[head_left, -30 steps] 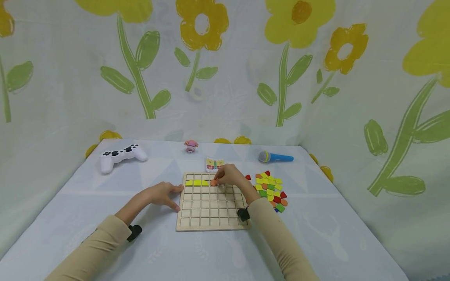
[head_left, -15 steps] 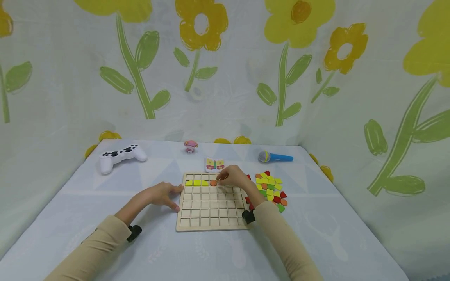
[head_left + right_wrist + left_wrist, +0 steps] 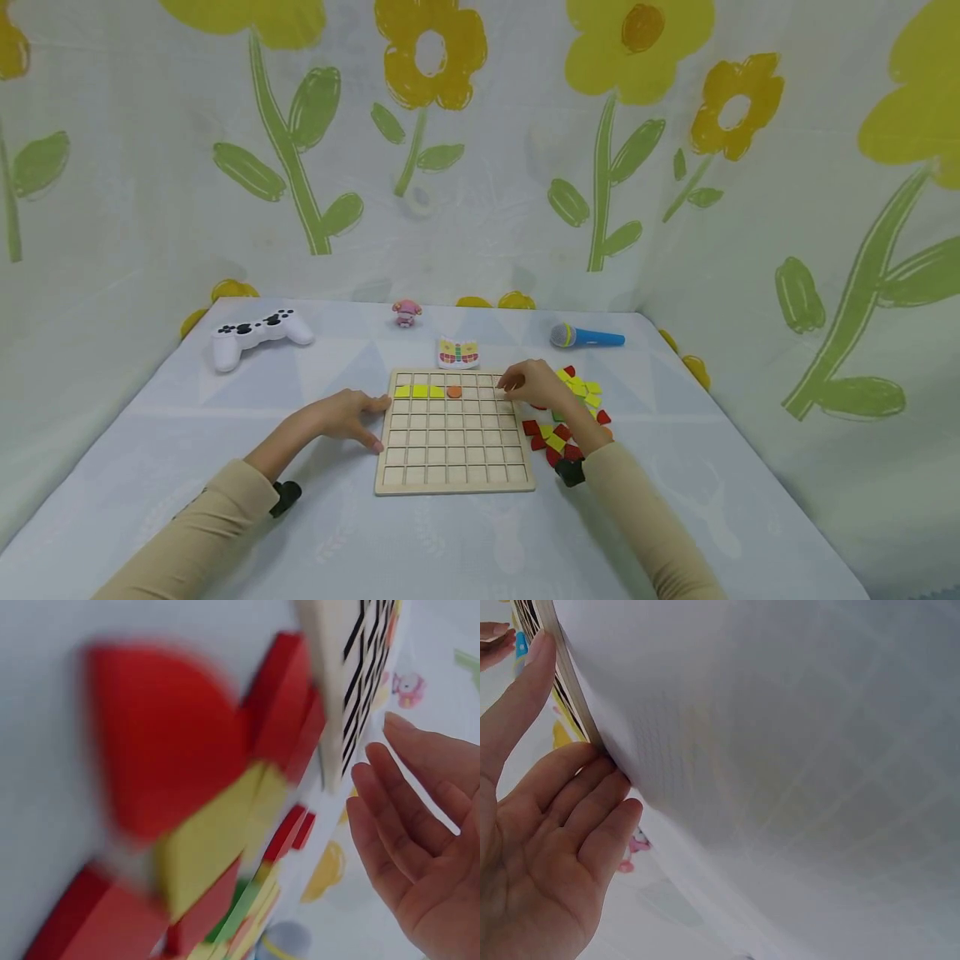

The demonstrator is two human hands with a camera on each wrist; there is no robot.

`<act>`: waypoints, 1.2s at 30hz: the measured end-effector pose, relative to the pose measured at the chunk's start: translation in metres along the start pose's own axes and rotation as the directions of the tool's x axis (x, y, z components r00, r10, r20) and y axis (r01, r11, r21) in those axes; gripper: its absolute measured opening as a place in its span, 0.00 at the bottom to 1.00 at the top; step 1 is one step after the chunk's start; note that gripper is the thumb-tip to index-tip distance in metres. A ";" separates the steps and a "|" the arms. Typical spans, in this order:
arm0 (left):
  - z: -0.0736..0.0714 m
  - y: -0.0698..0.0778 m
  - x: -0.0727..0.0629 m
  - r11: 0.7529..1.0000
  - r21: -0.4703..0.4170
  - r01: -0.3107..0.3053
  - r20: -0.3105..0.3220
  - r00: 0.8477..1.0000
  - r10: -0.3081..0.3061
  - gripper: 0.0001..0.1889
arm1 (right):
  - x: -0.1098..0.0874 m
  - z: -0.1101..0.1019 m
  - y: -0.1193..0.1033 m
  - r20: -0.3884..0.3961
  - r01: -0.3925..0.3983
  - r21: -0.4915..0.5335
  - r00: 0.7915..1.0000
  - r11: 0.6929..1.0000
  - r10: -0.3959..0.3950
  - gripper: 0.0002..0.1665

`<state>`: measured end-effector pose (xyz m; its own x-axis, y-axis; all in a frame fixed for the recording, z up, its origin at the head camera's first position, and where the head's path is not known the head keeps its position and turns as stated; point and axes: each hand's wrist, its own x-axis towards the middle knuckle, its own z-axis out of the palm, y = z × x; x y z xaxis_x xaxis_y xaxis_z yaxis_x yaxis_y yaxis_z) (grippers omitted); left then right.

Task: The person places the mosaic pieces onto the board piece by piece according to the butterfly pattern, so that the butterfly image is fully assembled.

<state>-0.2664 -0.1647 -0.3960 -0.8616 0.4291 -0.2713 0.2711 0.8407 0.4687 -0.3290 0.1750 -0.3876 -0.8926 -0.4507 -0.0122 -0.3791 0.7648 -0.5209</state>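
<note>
A wooden grid board (image 3: 456,487) lies on the table. Three yellow pieces (image 3: 420,392) and one orange round piece (image 3: 454,392) sit in its second row from the back. My left hand (image 3: 341,414) rests against the board's left edge, thumb and fingers spread apart; in the left wrist view the thumb (image 3: 532,667) and fingertips touch the rim. My right hand (image 3: 536,385) hovers over the board's back right corner with nothing in it. Its fingers are loosely bent in the right wrist view. Coloured pieces (image 3: 555,442) in red, yellow and green lie beside the board, partly hidden by the right forearm.
Behind the board is a small butterfly pattern card (image 3: 458,354). A white game controller (image 3: 261,335) lies at back left, a pink figurine (image 3: 407,312) at the back, and a blue microphone (image 3: 588,336) at back right. A flowered curtain (image 3: 480,225) hangs behind the table.
My right hand has let go of the orange round piece, leaving it in the grid, and has moved right toward the loose pieces. The left hand has stayed at the board's edge.
</note>
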 end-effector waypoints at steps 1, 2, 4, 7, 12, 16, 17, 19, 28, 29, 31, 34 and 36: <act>0.000 0.000 0.000 1.000 -0.003 0.002 0.001 1.000 -0.002 0.48 | -0.004 -0.002 0.003 0.004 0.006 -0.002 1.000 1.000 -0.006 0.08; 0.000 -0.001 0.000 1.000 -0.002 0.003 0.000 1.000 -0.003 0.48 | -0.007 -0.003 0.005 0.007 0.016 -0.003 1.000 1.000 -0.016 0.08; 0.001 -0.002 0.001 1.000 -0.004 0.008 -0.002 1.000 -0.008 0.47 | -0.015 -0.006 0.009 0.017 0.019 -0.002 1.000 1.000 -0.019 0.08; 0.002 -0.003 0.002 1.000 -0.002 0.019 -0.010 1.000 -0.019 0.46 | -0.026 -0.011 0.014 0.046 0.039 -0.016 0.998 0.999 -0.038 0.07; 0.002 -0.003 0.002 1.000 0.010 0.019 -0.011 1.000 -0.019 0.46 | -0.044 -0.016 0.020 0.111 0.048 -0.045 0.993 0.998 -0.043 0.06; 0.001 -0.003 0.001 1.000 0.016 0.023 -0.014 1.000 -0.023 0.47 | -0.057 -0.019 0.022 0.149 0.052 -0.056 0.988 0.997 -0.043 0.06; 0.001 -0.002 0.001 1.000 0.017 0.022 -0.015 1.000 -0.022 0.47 | -0.059 -0.020 0.023 0.154 0.051 -0.057 0.987 0.997 -0.042 0.06; 0.001 -0.002 0.001 1.000 0.016 0.025 -0.016 1.000 -0.025 0.47 | -0.063 -0.019 0.025 0.157 0.043 -0.070 0.987 0.997 -0.031 0.07; 0.002 -0.001 0.001 1.000 0.017 0.012 -0.011 1.000 -0.012 0.46 | -0.065 -0.011 0.033 0.118 -0.015 -0.048 0.993 0.999 0.020 0.09; 0.002 -0.001 0.001 1.000 0.017 0.013 -0.012 1.000 -0.013 0.46 | -0.065 -0.011 0.033 0.112 -0.010 -0.049 0.994 0.999 0.016 0.09; 0.002 -0.001 0.001 1.000 0.015 0.013 -0.010 1.000 -0.013 0.46 | -0.065 -0.010 0.033 0.104 -0.003 -0.048 0.995 0.999 0.008 0.09; 0.003 -0.001 0.002 1.000 0.013 0.012 -0.010 1.000 -0.012 0.46 | -0.065 -0.008 0.034 0.089 0.003 -0.052 0.996 0.999 0.001 0.11; 0.003 -0.001 0.003 1.000 0.016 0.011 -0.009 1.000 -0.011 0.46 | -0.065 -0.008 0.035 0.076 0.001 -0.054 0.997 0.999 0.004 0.11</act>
<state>-0.2680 -0.1636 -0.3994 -0.8684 0.4169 -0.2685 0.2685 0.8505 0.4522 -0.2860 0.2344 -0.3981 -0.8726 -0.4819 -0.0793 -0.3923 0.7884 -0.4739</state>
